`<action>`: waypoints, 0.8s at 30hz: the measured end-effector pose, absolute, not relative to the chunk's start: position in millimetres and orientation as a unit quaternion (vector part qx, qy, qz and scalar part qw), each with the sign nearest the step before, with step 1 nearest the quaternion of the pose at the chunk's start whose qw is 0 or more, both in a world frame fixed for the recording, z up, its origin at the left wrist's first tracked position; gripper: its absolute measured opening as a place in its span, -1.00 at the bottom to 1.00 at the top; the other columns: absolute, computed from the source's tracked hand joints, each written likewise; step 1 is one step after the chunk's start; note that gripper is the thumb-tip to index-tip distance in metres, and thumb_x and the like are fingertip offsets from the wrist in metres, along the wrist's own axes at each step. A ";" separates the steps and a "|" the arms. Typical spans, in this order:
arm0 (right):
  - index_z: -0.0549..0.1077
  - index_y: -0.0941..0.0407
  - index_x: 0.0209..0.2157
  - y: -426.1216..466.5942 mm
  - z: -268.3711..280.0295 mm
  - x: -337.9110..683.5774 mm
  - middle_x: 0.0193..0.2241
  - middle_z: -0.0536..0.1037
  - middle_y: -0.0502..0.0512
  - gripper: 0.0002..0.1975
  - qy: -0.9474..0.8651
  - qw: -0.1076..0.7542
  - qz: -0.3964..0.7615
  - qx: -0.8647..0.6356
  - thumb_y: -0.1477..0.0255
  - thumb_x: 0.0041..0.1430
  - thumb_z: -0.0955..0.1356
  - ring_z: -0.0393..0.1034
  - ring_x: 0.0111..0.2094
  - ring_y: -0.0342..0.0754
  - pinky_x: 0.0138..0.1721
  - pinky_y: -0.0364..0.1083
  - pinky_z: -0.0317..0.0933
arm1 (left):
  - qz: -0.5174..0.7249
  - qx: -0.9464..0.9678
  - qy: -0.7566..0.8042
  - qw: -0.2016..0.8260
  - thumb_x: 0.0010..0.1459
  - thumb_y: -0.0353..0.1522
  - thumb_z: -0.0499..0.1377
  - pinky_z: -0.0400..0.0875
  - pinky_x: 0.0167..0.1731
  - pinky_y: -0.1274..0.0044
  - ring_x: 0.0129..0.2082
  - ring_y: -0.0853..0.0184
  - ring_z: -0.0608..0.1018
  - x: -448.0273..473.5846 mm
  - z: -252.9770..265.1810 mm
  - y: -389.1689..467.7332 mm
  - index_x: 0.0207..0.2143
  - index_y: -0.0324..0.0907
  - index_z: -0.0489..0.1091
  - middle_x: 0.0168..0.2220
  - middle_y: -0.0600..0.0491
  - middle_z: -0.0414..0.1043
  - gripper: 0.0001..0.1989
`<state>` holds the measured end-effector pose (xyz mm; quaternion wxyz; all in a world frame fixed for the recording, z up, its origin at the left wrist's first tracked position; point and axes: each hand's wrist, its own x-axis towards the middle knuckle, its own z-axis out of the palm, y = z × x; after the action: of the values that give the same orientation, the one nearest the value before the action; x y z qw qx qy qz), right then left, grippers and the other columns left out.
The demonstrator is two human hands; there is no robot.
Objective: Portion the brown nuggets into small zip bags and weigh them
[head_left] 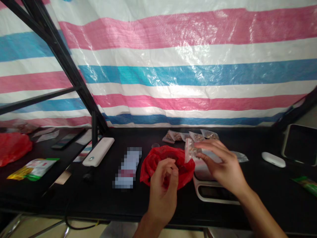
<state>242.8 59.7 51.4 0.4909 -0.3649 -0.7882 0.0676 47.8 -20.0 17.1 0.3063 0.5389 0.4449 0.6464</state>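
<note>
My right hand pinches a small clear zip bag with bits of brownish, dried-looking stuff inside. The bag is tilted, its reddish seal strip facing left, and is above the right rim of an open red plastic bag. My left hand is over the front of the red bag, fingers curled and thumb close to them; whatever they hold, if anything, is too small to make out. Partly under my right hand sits a white-edged digital scale. Several filled zip bags lie in a row behind.
A pixelated phone-like item and a white power bank lie to the left, near a black frame post. On the right are a clear bag, a white earbud case and a dark-screened device. Striped sheeting hangs behind.
</note>
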 end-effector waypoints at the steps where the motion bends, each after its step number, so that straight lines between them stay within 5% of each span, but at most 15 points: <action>1: 0.59 -0.03 -0.12 50.5 51.0 232.3 -0.17 0.68 0.07 -0.80 -0.810 0.476 0.065 -0.336 0.48 0.27 0.38 0.55 -0.11 0.06 -0.02 0.10 0.38 | 0.648 0.512 0.439 0.353 0.35 -0.22 0.14 0.41 -0.38 0.60 -0.44 0.42 0.49 47.8 18.9 -18.1 -0.16 -0.16 0.43 -0.40 0.08 0.47 -0.80; 5: 0.58 -0.06 -0.06 34.6 45.0 211.0 -0.12 0.68 0.05 -0.67 -0.849 0.442 0.055 -0.285 0.59 0.29 0.32 0.54 -0.04 0.04 0.03 0.09 0.38 | 0.642 0.436 0.408 0.481 0.22 -0.06 0.26 0.28 -0.53 0.65 -0.57 0.49 0.36 44.2 24.3 -10.4 -0.32 -0.18 0.37 -0.54 0.18 0.34 -0.65; 10: 0.53 -0.04 0.00 25.7 47.8 208.8 -0.03 0.61 0.12 -0.63 -0.813 0.492 0.046 -0.308 0.62 0.26 0.32 0.49 0.01 0.07 0.04 0.09 0.37 | 0.622 0.398 0.374 0.560 0.09 -0.10 0.38 0.30 -0.53 0.65 -0.60 0.49 0.40 37.1 30.5 -9.2 -0.40 -0.18 0.35 -0.60 0.20 0.36 -0.62; 18: 0.49 0.02 -0.18 5.9 60.9 188.4 -0.33 0.57 0.00 -0.86 -0.795 0.468 0.191 -0.335 0.49 0.22 0.45 0.47 -0.33 -0.09 -0.29 -0.16 0.39 | 0.657 0.391 0.354 0.539 -0.03 -0.34 0.46 0.41 -0.38 0.64 -0.46 0.48 0.49 39.5 35.2 -8.3 -0.50 -0.21 0.46 -0.50 0.16 0.48 -0.77; 24: 0.53 0.00 -0.21 12.2 57.4 193.3 -0.32 0.61 -0.05 -0.88 -0.798 0.432 0.234 -0.348 0.52 0.27 0.41 0.51 -0.33 -0.12 -0.27 -0.19 0.39 | 0.646 0.400 0.354 0.546 -0.02 -0.39 0.44 0.35 -0.42 0.66 -0.50 0.50 0.42 37.1 28.2 -0.8 -0.53 -0.22 0.46 -0.52 0.17 0.44 -0.79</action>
<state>193.3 12.2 57.4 0.4320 -0.3481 -0.7983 0.2342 37.1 -0.8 28.2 0.5459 0.3997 0.3536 0.6459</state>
